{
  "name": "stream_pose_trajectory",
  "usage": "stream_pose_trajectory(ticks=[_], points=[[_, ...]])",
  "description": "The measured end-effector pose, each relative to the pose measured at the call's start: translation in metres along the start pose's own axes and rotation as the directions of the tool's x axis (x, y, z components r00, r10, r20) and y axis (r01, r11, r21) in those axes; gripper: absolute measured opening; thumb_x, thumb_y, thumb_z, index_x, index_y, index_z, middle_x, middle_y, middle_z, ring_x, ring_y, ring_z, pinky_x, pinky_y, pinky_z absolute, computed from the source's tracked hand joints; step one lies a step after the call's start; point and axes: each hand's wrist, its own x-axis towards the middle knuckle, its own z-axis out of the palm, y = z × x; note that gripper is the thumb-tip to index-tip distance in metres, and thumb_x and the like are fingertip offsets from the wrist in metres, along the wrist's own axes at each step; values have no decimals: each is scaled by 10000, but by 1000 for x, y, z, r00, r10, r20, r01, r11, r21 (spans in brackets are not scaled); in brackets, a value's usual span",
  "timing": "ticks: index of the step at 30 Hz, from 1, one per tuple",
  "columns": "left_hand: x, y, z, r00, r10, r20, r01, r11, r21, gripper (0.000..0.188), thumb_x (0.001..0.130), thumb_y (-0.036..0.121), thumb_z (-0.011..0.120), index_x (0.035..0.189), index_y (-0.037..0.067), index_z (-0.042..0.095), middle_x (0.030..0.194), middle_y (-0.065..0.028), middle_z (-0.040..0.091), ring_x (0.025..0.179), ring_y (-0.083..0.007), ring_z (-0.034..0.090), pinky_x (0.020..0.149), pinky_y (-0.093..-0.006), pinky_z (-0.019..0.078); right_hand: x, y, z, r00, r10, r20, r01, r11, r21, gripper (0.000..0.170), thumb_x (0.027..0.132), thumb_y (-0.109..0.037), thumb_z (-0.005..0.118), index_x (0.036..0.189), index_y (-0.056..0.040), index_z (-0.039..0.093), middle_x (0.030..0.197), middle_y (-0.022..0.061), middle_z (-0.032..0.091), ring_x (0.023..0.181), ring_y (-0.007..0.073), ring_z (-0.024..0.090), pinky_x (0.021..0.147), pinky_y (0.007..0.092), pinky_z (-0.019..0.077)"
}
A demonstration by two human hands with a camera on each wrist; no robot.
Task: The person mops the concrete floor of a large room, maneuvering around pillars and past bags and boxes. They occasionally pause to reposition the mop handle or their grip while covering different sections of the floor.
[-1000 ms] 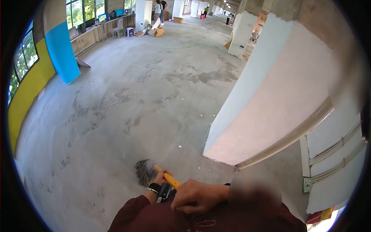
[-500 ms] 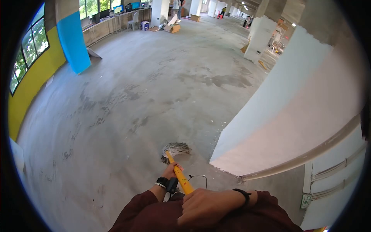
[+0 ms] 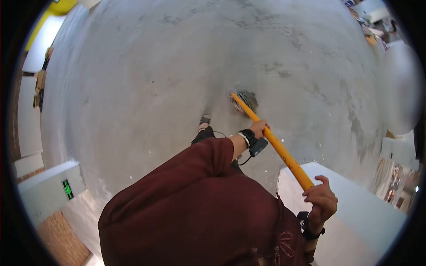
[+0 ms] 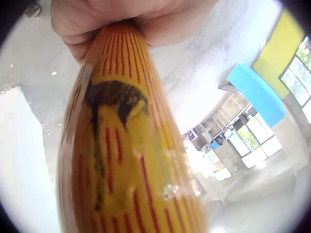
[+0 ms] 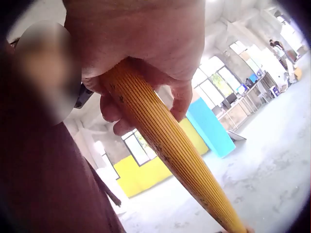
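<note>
Lots of bare grey floor [image 3: 146,111] here, with small pale flecks scattered on it. The main thing in the way is the painted pillar [image 3: 355,190] near the right hand [image 3: 321,199]; from the head cam the handle's top end overlaps it. A sandalled foot [image 3: 204,119] is near the mop head [image 3: 246,101], and there's a green sign [image 3: 67,189] off left. The wrist cams catch a blue column [image 4: 257,92], a yellow wall [image 5: 141,177] and a desk with monitors [image 5: 243,104].

The mop is out in front of the person, strands down on the floor. Its yellow handle [image 3: 284,153] slants from the right hand near the body, past the left hand [image 3: 259,128], to the strands farther out, so upper left in the head view. Left fingers are wrapped around the shaft lower down; right fingers grip the top end, one finger sticking up.
</note>
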Motion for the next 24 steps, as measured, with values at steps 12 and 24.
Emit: stream_pose_trajectory(ticks=[12, 24], points=[[-110, 208, -325, 648, 737, -191, -693, 675, 252, 132, 764, 163, 508, 774, 32, 499, 695, -106, 512, 613, -247, 537, 596, -364, 487, 219, -13, 246, 867, -240, 436, -23, 855, 518, 116, 579, 35, 422, 639, -15, 508, 573, 71, 506, 528, 215, 502, 860, 440, 420], [-194, 180, -445, 863, 129, -489, -386, 792, -472, 123, 795, 161, 459, 737, 52, 460, 654, -99, 497, 608, -241, 504, 602, -381, 461, 243, -14, 329, 637, -293, 714, -371, 695, 616, 147, 624, 11, 451, 727, -1, 555, 633, 90, 527, 621, 249, 521, 634, 319, 440]])
